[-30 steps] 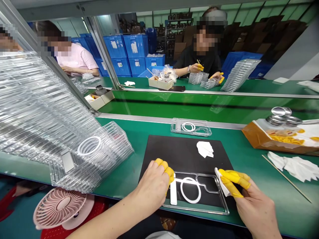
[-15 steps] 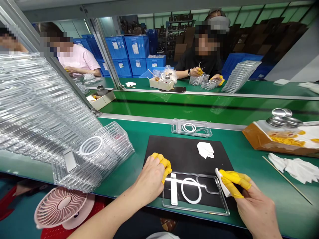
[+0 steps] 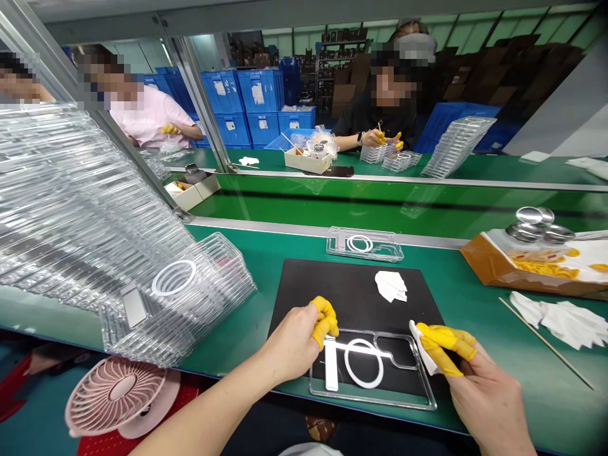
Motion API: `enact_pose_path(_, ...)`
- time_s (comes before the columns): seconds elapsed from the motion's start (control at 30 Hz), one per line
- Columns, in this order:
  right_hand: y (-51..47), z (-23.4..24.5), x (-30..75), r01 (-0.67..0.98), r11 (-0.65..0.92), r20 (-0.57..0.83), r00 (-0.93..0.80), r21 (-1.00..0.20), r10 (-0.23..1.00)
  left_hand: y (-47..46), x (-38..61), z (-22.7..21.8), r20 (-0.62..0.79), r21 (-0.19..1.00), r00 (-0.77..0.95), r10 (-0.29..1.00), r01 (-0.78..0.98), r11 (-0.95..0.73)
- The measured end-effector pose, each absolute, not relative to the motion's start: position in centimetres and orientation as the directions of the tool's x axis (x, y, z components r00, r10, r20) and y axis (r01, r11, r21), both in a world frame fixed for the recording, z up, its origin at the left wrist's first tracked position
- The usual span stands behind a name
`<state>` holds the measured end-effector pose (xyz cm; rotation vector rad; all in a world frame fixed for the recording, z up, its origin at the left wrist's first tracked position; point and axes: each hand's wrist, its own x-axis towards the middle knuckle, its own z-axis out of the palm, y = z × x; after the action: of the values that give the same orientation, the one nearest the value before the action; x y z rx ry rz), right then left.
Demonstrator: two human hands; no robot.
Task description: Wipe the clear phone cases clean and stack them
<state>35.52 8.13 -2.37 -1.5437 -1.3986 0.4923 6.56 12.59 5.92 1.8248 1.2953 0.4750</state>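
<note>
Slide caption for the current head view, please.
Left hand at the far left corner of a clear case, right hand holding a white cloth by the case's right edge.

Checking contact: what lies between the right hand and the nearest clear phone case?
A white wipe, pinched in the right hand, lies between it and the clear phone case in the head view.

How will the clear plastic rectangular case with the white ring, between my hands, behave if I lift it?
The clear plastic case is probably stiff, as its outline runs straight. It's likely light, since its walls look thin. Its glossy highlights suggest it may be slippery.
</note>
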Motion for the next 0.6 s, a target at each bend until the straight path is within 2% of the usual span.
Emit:
enact_pose_path(0.27, 8.1, -2.9, 35.8, 0.501, 0.114, 0.271, 0.253, -0.858, 0.929, 13.4, 7.2, 5.2, -0.209, 0.886, 0.376, 0.903, 0.464, 0.012)
enact_pose_path(0.6, 8.5, -2.6, 35.8, 0.506, 0.108, 0.274, 0.266, -0.856, 0.924, 14.0, 6.7, 5.9, -0.074, 0.962, 0.246, 0.967, 0.273, 0.005)
